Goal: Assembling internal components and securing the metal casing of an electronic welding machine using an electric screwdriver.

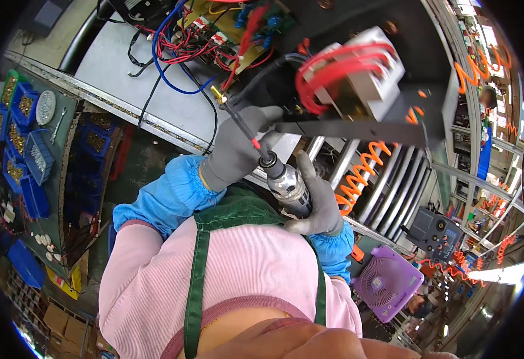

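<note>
My right hand [320,206], in a grey glove, grips the silver body of a power screwdriver [287,184] held close to my chest. Its long thin bit [241,124] slants up and left, and its tip sits by a brass terminal at the edge of a circuit board [226,30] with red and blue wires. My left hand [235,149], also gloved, is curled round the bit just ahead of the chuck. Right of the tip, a white breaker block [363,72] with red wire loops sits on a black metal bracket [357,128].
Blue bins of screws [26,119] line a green surface at the left. An orange coiled hose [363,173] hangs over a roller conveyor [396,179]. A purple fan [387,281] and a black device [435,230] lie lower right. Cardboard boxes [64,323] sit lower left.
</note>
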The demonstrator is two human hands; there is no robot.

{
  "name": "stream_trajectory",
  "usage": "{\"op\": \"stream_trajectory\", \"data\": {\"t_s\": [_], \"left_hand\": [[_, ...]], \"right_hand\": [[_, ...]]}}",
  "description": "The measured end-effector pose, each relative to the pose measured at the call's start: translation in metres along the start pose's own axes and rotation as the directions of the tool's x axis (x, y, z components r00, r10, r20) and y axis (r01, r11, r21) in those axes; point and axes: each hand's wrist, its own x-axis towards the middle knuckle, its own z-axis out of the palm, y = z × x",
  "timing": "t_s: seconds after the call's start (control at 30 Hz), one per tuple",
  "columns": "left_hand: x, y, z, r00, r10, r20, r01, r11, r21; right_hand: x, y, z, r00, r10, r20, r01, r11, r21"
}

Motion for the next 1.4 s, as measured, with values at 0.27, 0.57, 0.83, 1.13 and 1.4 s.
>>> {"op": "stream_trajectory", "data": {"t_s": [0.27,0.57,0.83,1.13,1.4], "left_hand": [[0.002,0.031,0.010,0.995,-0.075,-0.064,0.096,0.876,0.473],[0.002,0.034,0.011,0.998,0.011,-0.056,0.027,0.773,0.634],[0.001,0.034,0.014,0.998,0.009,-0.069,0.038,0.758,0.651],[0.003,0.037,0.015,0.996,0.044,-0.076,0.016,0.766,0.643],[0.001,0.035,0.014,0.995,0.045,-0.084,0.017,0.782,0.623]], "right_hand": [[-0.067,0.033,-0.023,0.998,0.070,-0.007,-0.066,0.959,0.277],[-0.091,0.067,-0.027,0.992,0.079,-0.095,-0.064,0.986,0.153],[-0.079,0.060,-0.028,0.992,0.127,-0.027,-0.122,0.984,0.132],[-0.073,0.049,-0.031,0.991,0.132,-0.035,-0.132,0.991,-0.005],[-0.071,0.025,-0.049,0.983,0.179,0.046,-0.185,0.961,0.204]]}}
